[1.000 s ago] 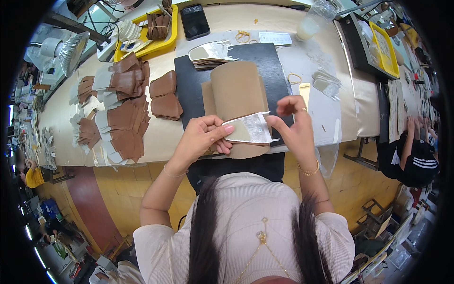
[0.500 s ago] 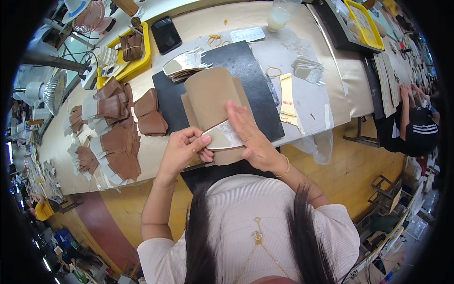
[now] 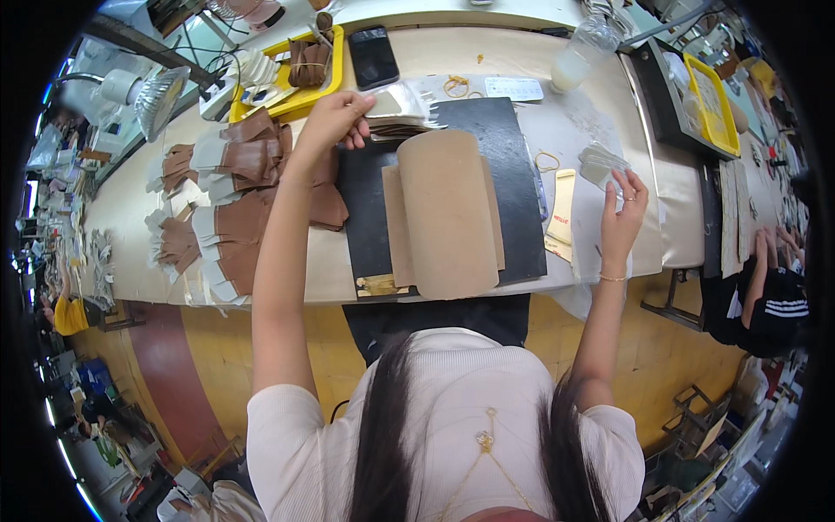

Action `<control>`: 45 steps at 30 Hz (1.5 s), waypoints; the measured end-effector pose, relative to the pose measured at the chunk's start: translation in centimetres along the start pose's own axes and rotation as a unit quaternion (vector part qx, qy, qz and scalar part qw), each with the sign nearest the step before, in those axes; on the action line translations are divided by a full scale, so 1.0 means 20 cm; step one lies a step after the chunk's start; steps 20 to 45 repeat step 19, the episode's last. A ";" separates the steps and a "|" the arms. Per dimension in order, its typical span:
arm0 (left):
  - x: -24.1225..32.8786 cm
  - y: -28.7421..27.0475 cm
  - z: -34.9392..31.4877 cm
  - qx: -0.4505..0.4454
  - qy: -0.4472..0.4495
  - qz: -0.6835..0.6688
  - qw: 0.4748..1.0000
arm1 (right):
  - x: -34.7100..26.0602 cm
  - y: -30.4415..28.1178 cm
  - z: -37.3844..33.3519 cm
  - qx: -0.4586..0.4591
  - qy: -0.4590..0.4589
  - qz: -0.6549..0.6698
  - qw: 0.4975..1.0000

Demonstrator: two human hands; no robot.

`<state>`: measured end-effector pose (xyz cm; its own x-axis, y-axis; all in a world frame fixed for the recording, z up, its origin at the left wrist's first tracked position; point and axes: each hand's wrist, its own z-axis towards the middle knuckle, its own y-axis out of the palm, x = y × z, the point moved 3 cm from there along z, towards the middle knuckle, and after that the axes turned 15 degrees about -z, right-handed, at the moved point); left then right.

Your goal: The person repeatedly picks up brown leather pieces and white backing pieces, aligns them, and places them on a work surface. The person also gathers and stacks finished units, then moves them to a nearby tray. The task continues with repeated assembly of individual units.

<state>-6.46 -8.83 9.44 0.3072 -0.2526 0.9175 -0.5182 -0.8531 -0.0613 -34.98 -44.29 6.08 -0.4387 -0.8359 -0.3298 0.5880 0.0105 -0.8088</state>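
Observation:
My left hand [image 3: 335,123] pinches the left end of a beige shaped piece [image 3: 389,106] with a silvery part, at the top of a stack on the far left of a black board [image 3: 365,191]. My right hand [image 3: 624,213] is at the near edge of a small pile of pale grey pieces [image 3: 600,163], fingers apart and slightly curled. Between my hands, a brown curved block [image 3: 448,213] lies on the board, and nothing covers its rounded top.
Brown leather pieces with grey ends [image 3: 235,248] lie in bundles at left. Behind them are a yellow tray [image 3: 335,74] and a black phone [image 3: 374,56]. A cloudy plastic cup [image 3: 576,65] stands at the back; a cream strip [image 3: 561,213] lies right of the board.
My hands have parted from the block: the left went to the far-left stack, the right to the grey pile. The piece on the block is gone from it. The view has shifted.

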 end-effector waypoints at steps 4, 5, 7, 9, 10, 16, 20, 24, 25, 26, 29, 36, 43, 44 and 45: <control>-0.05 -0.16 0.01 0.149 0.051 0.203 0.966 | 0.10 0.07 0.03 0.025 -0.105 -0.182 0.977; -0.08 -0.25 -0.03 0.184 0.057 0.189 0.963 | 0.12 0.09 0.02 0.023 -0.112 -0.190 0.975; -0.14 -0.40 -0.12 0.214 0.094 0.229 0.945 | 0.15 0.13 0.01 0.018 -0.126 -0.205 0.971; -0.22 -0.47 -0.20 0.206 0.118 0.337 0.911 | 0.16 0.15 -0.01 0.013 -0.141 -0.204 0.969; -0.25 -0.48 -0.24 0.204 0.162 0.314 0.913 | 0.16 0.16 -0.02 0.012 -0.145 -0.204 0.968; -0.38 -0.41 -0.41 0.223 0.180 0.328 0.900 | 0.17 0.16 -0.01 -0.002 -0.136 -0.205 0.969; -0.40 -0.37 -0.41 0.258 0.152 0.373 0.878 | 0.18 0.14 0.01 -0.038 -0.122 -0.209 0.970; -0.40 -0.37 -0.41 0.258 0.152 0.373 0.878 | 0.18 0.14 0.01 -0.038 -0.122 -0.209 0.970; -0.40 -0.37 -0.41 0.258 0.152 0.373 0.878 | 0.18 0.14 0.01 -0.038 -0.122 -0.209 0.970; -0.40 -0.37 -0.41 0.258 0.152 0.373 0.878 | 0.18 0.14 0.01 -0.038 -0.122 -0.209 0.970; -0.40 -0.37 -0.41 0.258 0.152 0.373 0.878 | 0.18 0.14 0.01 -0.038 -0.122 -0.209 0.970; -0.40 -0.37 -0.41 0.258 0.152 0.373 0.878 | 0.18 0.14 0.01 -0.038 -0.122 -0.209 0.970; -0.40 -0.37 -0.41 0.258 0.152 0.373 0.878 | 0.18 0.14 0.01 -0.038 -0.122 -0.209 0.970; -0.40 -0.37 -0.41 0.258 0.152 0.373 0.878 | 0.18 0.14 0.01 -0.038 -0.122 -0.209 0.970; -0.40 -0.37 -0.41 0.258 0.152 0.373 0.878 | 0.18 0.14 0.01 -0.038 -0.122 -0.209 0.970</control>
